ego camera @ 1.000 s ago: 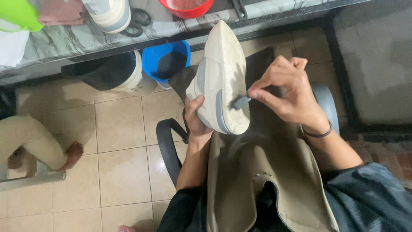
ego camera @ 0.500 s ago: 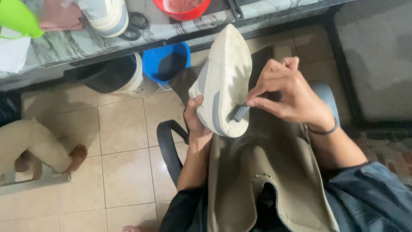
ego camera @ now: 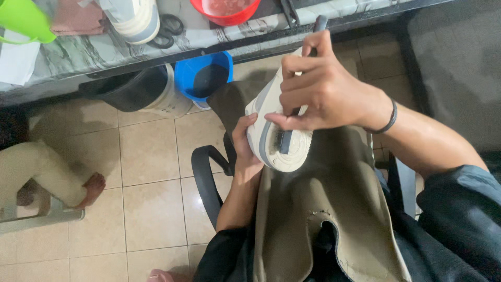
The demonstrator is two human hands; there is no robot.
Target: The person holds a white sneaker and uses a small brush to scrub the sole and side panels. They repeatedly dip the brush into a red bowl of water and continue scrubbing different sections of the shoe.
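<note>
I hold a white sneaker (ego camera: 271, 141) with grey trim over my lap, heel toward me. My left hand (ego camera: 244, 149) grips it from underneath on the left side. My right hand (ego camera: 323, 91) is shut on a small grey brush (ego camera: 286, 140), its bristles pressed against the sneaker's heel and its handle tip showing above my fingers. A dark band circles my right wrist. A khaki apron (ego camera: 323, 209) covers my lap beneath the shoe.
A marble-patterned counter (ego camera: 78, 52) runs along the top, with another sneaker (ego camera: 133, 18), black scissors (ego camera: 169, 28), a red bowl (ego camera: 225, 9) and a green cup (ego camera: 23, 21). Below it stand a blue bucket (ego camera: 202, 75) and a white bin (ego camera: 151, 94). Another person's leg and bare foot (ego camera: 47, 177) are at left. A black chair armrest (ego camera: 206, 177) curves by my left arm.
My right hand has moved from the sneaker's right side across its heel, and the brush now lies flat on the heel. The view has shifted closer.
</note>
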